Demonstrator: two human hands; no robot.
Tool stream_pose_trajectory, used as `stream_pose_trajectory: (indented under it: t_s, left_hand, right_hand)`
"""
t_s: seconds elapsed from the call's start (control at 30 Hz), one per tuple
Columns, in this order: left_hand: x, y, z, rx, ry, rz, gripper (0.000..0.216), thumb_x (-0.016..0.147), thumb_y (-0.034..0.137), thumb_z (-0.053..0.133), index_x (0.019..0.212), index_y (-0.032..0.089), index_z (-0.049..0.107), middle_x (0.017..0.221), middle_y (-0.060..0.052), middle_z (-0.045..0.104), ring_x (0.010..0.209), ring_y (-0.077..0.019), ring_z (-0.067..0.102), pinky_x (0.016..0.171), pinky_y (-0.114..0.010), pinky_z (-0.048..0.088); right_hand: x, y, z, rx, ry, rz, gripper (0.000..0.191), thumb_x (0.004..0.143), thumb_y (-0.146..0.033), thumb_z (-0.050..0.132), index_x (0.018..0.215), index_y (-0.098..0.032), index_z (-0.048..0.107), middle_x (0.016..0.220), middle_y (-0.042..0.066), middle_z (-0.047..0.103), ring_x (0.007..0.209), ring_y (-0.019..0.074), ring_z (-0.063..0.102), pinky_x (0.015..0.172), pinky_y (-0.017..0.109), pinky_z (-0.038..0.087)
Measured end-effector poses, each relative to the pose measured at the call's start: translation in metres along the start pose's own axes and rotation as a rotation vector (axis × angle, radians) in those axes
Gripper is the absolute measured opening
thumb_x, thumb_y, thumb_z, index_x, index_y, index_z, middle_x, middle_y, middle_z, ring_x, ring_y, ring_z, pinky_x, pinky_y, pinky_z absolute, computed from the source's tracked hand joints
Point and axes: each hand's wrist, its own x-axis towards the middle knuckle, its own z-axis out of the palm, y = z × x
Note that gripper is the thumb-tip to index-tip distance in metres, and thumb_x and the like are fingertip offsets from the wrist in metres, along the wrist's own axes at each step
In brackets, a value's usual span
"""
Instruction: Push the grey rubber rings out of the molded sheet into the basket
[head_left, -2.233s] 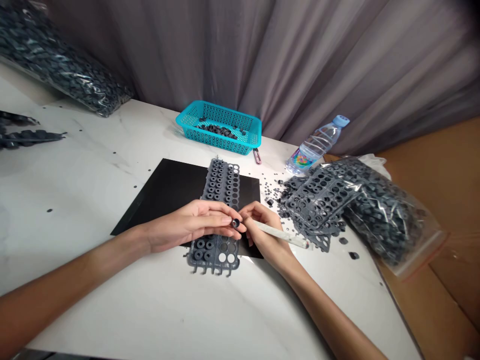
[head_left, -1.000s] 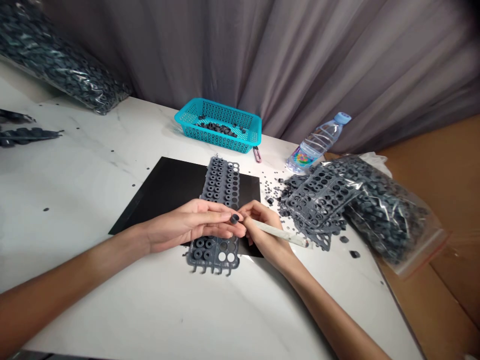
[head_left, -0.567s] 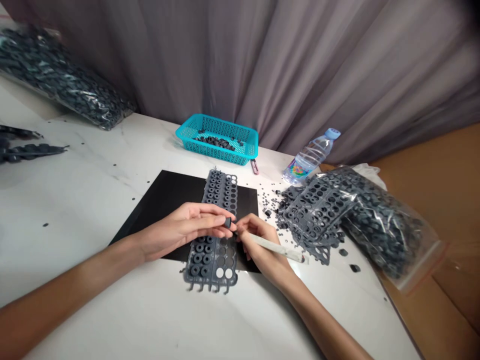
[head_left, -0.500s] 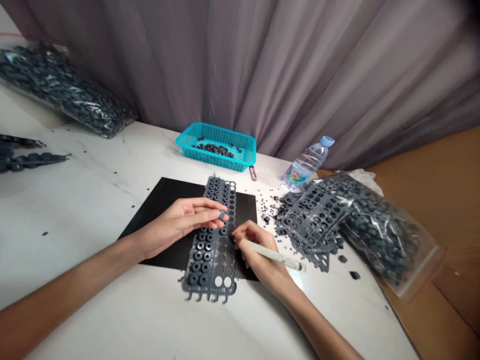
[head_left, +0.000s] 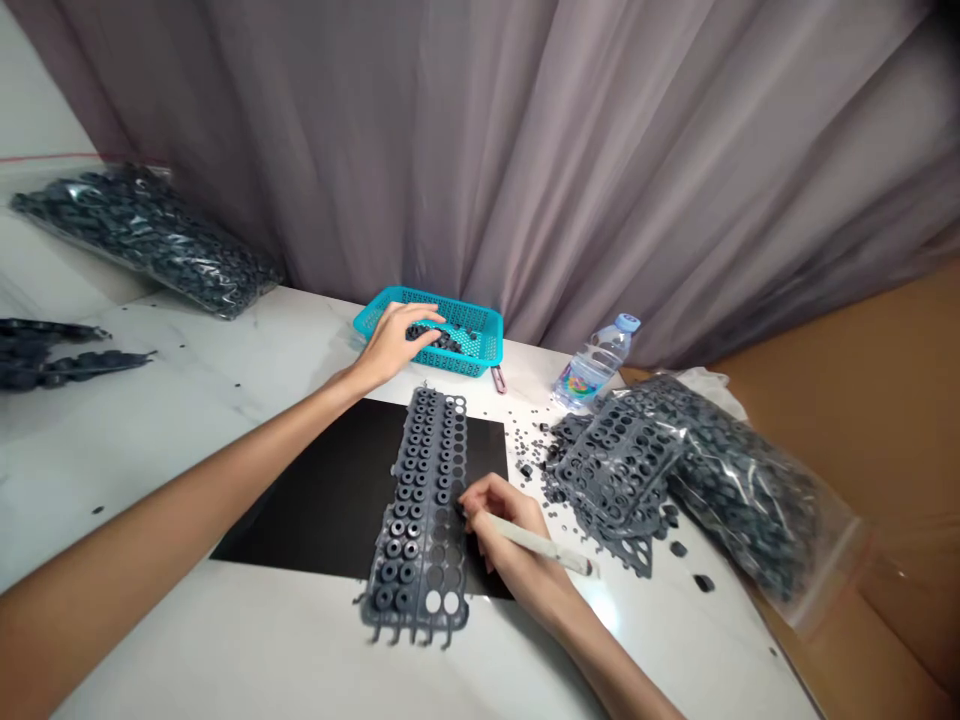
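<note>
**Grey Ring Sheet: Handling Properties and Item Count**

**Location.** The grey moulded rubber sheet of small rings (head_left: 421, 510) lies flat on the black rectangular mat (head_left: 322, 490). The mat sits mid-way across the white marble-pattern tabletop (head_left: 262, 640), and the sheet's long axis points away from the person.

**Hands.** The right hand (head_left: 504, 535) rests at the sheet's right edge. Its fingers are closed in a pen grip on the slim white stick tool (head_left: 544, 546), with the tip toward the sheet. The left hand (head_left: 394, 340) is over the teal perforated plastic basket (head_left: 465, 362). Its fingers curl down onto the loose dark rings (head_left: 450, 343) inside; whether they pinch one cannot be told.

**Handling (judgement).**
- The sheet is probably light, thin and floppy, and is likely to sag if lifted by one end. Hold it by both long edges, or pin it flat with a palm.
- Single rings look small, light and soft, and more grippy than slippery. Take them between thumb tip and forefinger tip.
- Nothing here appears fragile.

**Count.**
- Sheet on the mat: one, four columns wide.
- Mat, basket and tool: one each.
- Clear plastic water bottle (head_left: 592, 362): one.
- Bags: two, the right-side clear plastic bag of dark parts (head_left: 750, 490) and the far-left clear plastic bag of dark parts (head_left: 150, 240).
- Pile of emptied grey sheets (head_left: 615, 465): one; the number of layers cannot be told.
- Rings: too many to count.
</note>
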Motion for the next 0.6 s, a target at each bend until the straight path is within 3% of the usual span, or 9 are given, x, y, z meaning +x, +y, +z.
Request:
stream_pose_trajectory:
  t_s: [0.1, 0.17, 0.23, 0.37, 0.47, 0.6]
  left_hand:
    - [-0.058, 0.024, 0.001, -0.016, -0.181, 0.017, 0.013, 0.096, 0.033, 0.073, 0.099, 0.022, 0.078, 0.105, -0.003, 0.079, 0.099, -0.022, 0.067, 0.097, -0.04, 0.051]
    - [-0.101, 0.04, -0.002, -0.045, -0.432, 0.02, 0.017, 0.1, 0.037, 0.07, 0.104, 0.023, 0.076, 0.105, -0.003, 0.076, 0.095, -0.02, 0.068, 0.09, -0.036, 0.052]
    - [-0.136, 0.052, -0.006, -0.021, -0.593, 0.008, 0.018, 0.101, 0.039, 0.069, 0.11, 0.025, 0.075, 0.111, -0.002, 0.074, 0.101, -0.02, 0.068, 0.092, -0.035, 0.052]
    - [-0.167, 0.062, -0.012, 0.042, -0.634, -0.007, 0.02, 0.106, 0.037, 0.063, 0.119, 0.024, 0.072, 0.119, -0.004, 0.071, 0.117, -0.0232, 0.064, 0.104, -0.04, 0.049]
    - [-0.168, 0.065, -0.014, 0.062, -0.649, 0.013, 0.02, 0.106, 0.035, 0.064, 0.12, 0.023, 0.071, 0.119, -0.004, 0.071, 0.117, -0.023, 0.065, 0.103, -0.038, 0.05]
    - [-0.168, 0.071, -0.015, 0.103, -0.661, 0.063, 0.022, 0.107, 0.031, 0.062, 0.126, 0.025, 0.072, 0.12, -0.003, 0.071, 0.117, -0.0218, 0.064, 0.104, -0.038, 0.049]
  right_hand:
    - [0.001, 0.002, -0.001, -0.02, 0.017, -0.049, 0.006, 0.093, -0.024, 0.056, 0.094, -0.021, 0.061, 0.075, -0.003, 0.059, 0.056, 0.0109, 0.048, 0.049, 0.022, 0.035]
    - [0.001, 0.001, -0.001, -0.045, 0.028, -0.089, 0.006, 0.093, -0.024, 0.059, 0.093, -0.02, 0.063, 0.075, -0.002, 0.06, 0.059, 0.0115, 0.049, 0.052, 0.023, 0.036]
    - [0.002, -0.003, 0.0, -0.062, 0.039, -0.124, 0.005, 0.091, -0.022, 0.06, 0.09, -0.02, 0.065, 0.075, -0.001, 0.06, 0.064, 0.0123, 0.051, 0.056, 0.023, 0.038]
    - [0.001, -0.007, 0.003, -0.012, 0.04, -0.096, 0.009, 0.093, -0.028, 0.066, 0.092, -0.02, 0.064, 0.076, -0.002, 0.059, 0.059, 0.0112, 0.051, 0.049, 0.021, 0.038]
    - [0.0, -0.004, 0.002, 0.061, -0.014, -0.043, 0.017, 0.097, -0.037, 0.067, 0.096, -0.021, 0.064, 0.076, -0.003, 0.059, 0.051, 0.0099, 0.052, 0.042, 0.021, 0.039]
    - [-0.002, 0.003, -0.002, 0.075, -0.06, -0.043, 0.021, 0.1, -0.04, 0.068, 0.096, -0.02, 0.066, 0.073, -0.003, 0.063, 0.05, 0.0101, 0.059, 0.047, 0.021, 0.046]
